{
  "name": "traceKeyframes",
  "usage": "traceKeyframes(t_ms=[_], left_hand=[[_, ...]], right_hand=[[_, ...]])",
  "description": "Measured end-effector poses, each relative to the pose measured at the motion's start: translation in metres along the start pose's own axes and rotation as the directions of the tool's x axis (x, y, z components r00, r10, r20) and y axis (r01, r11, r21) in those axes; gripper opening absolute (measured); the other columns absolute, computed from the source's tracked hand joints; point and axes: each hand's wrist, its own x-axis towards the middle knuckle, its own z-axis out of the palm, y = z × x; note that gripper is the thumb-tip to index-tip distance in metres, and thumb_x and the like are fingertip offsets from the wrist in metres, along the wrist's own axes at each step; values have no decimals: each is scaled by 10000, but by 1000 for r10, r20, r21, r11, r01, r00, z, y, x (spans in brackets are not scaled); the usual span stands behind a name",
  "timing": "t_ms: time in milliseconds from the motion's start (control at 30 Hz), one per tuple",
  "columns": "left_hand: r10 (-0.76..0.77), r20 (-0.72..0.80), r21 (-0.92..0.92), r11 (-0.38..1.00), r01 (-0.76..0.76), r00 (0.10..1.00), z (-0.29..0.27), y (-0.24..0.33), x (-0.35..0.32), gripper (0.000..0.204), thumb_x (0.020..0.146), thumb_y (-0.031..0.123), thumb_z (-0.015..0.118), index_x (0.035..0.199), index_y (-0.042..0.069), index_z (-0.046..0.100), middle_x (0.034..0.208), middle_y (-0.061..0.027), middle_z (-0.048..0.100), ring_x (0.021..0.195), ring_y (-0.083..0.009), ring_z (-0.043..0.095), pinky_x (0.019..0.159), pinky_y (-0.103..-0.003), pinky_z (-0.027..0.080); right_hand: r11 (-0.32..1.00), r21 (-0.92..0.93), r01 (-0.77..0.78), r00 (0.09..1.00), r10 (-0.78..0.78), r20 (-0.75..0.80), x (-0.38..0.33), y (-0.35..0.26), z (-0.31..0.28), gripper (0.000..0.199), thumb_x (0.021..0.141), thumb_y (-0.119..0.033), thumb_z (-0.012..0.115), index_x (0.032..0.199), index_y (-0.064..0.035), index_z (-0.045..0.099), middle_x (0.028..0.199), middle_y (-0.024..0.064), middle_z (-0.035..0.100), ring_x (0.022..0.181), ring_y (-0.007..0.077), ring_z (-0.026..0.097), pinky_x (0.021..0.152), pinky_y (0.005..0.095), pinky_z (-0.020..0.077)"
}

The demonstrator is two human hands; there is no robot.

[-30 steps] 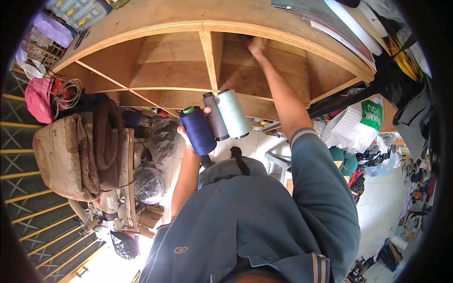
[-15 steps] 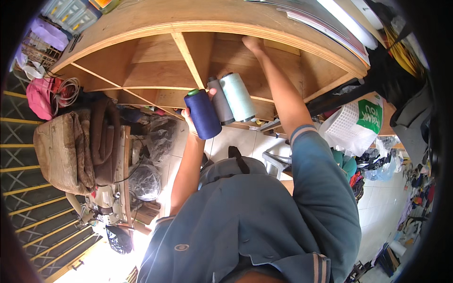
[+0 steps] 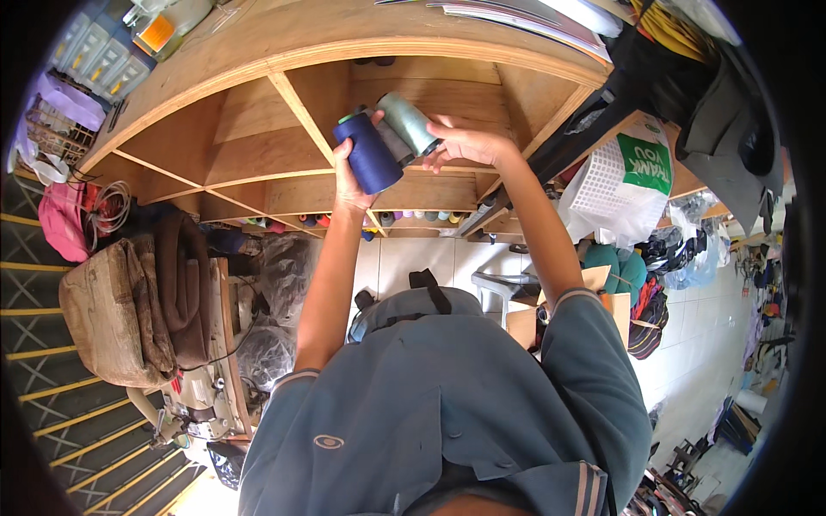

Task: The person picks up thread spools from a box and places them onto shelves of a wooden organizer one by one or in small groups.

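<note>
My left hand (image 3: 350, 176) is closed around a navy blue cone of thread (image 3: 369, 155), with its thumb and a fingertip showing at the sides. Beside that cone, partly hidden, is a dark grey thread cone (image 3: 393, 144). A pale green thread cone (image 3: 405, 122) leans against the grey one, tilted with its lower end to the right. At that end is my right hand (image 3: 460, 144), fingers apart; whether they touch it is hard to tell. Dark spools (image 3: 375, 61) stand at the back of the wooden compartment, mostly hidden under the top edge.
The wooden shelf unit (image 3: 284, 90) has several compartments, with a row of small coloured spools (image 3: 404, 215) low down. To the left are folded brown cloth (image 3: 120, 301) and a sewing machine (image 3: 202, 396). A white plastic bag (image 3: 602, 193) hangs at the right; below stands a grey stool (image 3: 495, 288).
My right hand has come out of the compartment's back to the pale green cone. My left hand has risen with the cones, and the pale green one tilts more.
</note>
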Motion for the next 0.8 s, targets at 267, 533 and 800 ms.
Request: traceKeyframes(t_ms=[267, 533, 800], left_hand=[[-142, 84, 199, 972, 123, 986, 3, 1, -15, 760, 743, 475, 663, 1330, 44, 446, 1215, -121, 554, 1059, -277, 600, 874, -396, 526], [-115, 48, 152, 983, 106, 992, -18, -6, -42, 760, 764, 474, 643, 1356, 60, 408, 1364, -146, 448, 1205, -385, 506, 1000, -482, 433], [-52, 6, 106, 993, 51, 999, -27, 7, -64, 760, 740, 485, 663, 1315, 46, 428, 1230, -102, 497, 1134, -295, 545, 900, -462, 512]], right_hand=[[958, 189, 216, 929, -143, -341, -8, 25, 24, 569, 853, -187, 671, 1295, 19, 378, 1126, 173, 578, 1005, 236, 603, 812, 344, 513], [888, -308, 341, 696, -458, -552, 84, 23, 1, 874, 641, -272, 849, 1308, 17, 363, 1265, 162, 540, 1169, 270, 518, 984, 383, 407], [636, -760, 136, 493, -709, -505, 212, 4, -17, 772, 588, -173, 861, 1241, -29, 474, 1188, 135, 598, 1089, 258, 574, 936, 373, 459]])
